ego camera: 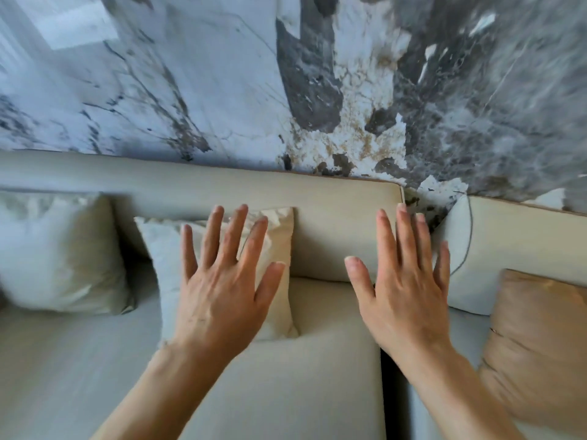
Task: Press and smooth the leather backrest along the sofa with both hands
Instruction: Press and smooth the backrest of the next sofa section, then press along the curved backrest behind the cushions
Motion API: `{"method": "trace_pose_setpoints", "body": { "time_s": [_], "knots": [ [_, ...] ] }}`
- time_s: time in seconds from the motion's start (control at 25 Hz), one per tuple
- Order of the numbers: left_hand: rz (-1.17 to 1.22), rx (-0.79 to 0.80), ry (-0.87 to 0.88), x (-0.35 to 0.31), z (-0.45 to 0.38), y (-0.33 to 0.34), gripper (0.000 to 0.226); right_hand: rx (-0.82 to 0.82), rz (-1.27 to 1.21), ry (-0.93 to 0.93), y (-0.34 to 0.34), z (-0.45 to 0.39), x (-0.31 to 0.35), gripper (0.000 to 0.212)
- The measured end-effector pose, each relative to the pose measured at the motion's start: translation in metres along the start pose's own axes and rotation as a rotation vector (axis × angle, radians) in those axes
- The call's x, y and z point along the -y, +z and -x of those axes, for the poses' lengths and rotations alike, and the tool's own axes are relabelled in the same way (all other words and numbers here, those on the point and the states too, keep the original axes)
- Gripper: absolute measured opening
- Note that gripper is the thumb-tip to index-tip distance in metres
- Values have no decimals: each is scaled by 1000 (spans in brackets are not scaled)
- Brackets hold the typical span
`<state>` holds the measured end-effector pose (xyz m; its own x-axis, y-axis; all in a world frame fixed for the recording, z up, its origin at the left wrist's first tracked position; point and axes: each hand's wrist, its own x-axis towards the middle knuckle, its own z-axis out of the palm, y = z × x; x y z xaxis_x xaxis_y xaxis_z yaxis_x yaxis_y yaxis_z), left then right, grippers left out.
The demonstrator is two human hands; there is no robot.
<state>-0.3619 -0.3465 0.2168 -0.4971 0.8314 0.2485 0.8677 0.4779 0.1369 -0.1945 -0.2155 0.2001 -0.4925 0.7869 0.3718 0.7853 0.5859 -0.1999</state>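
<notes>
Head view, both hands poised before the cream leather backrest, which runs below the grey-veined marble wall and ends at a rounded corner near a second, piped backrest section. The left hand is spread flat, palm forward, in front of a small cream square cushion that leans against the backrest; the right hand is likewise spread, fingers reaching toward the backrest's right end. Neither grip holds anything. Whether the palms already touch the leather cannot be told from this angle.

To press well, judged from this layout: set both palms fully on bare leather, heels first, then slide outward along the backrest with even pressure so creases run toward the ends rather than bunching. The cream cushion covers part of the backrest face under the left hand, so that hand likely needs to work above it, or the cushion must be shifted. A blurred white cushion sits further left of the backrest's middle; a tan cushion lies to the right.
</notes>
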Motion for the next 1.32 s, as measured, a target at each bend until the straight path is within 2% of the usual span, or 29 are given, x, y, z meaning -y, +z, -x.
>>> {"method": "trace_pose_setpoints", "body": {
  "time_s": [0.2, 0.32, 0.48, 0.64, 0.92, 1.12, 1.32],
  "knots": [
    [14, -127, -34, 35, 81, -118, 63, -68, 31, 13, -122, 72, 72, 69],
    [47, -168, -26, 66, 126, -164, 63, -113, 56, 33, -170, 115, 124, 68],
    [57, -179, -39, 98, 172, -211, 65, -91, 71, 44, -212, 160, 183, 68],
    [27, -196, -61, 126, 202, -235, 65, -92, 68, 7, -227, 176, 212, 68],
    [-139, -282, -255, 175, 257, -262, 65, -102, -76, -104, -224, 174, 244, 69],
    [-168, -312, -310, 198, 269, -269, 64, -59, -119, -150, -220, 173, 272, 69],
    [-136, -332, -334, 272, 282, -276, 65, -78, -113, -194, -205, 179, 344, 69]
  ]
}}
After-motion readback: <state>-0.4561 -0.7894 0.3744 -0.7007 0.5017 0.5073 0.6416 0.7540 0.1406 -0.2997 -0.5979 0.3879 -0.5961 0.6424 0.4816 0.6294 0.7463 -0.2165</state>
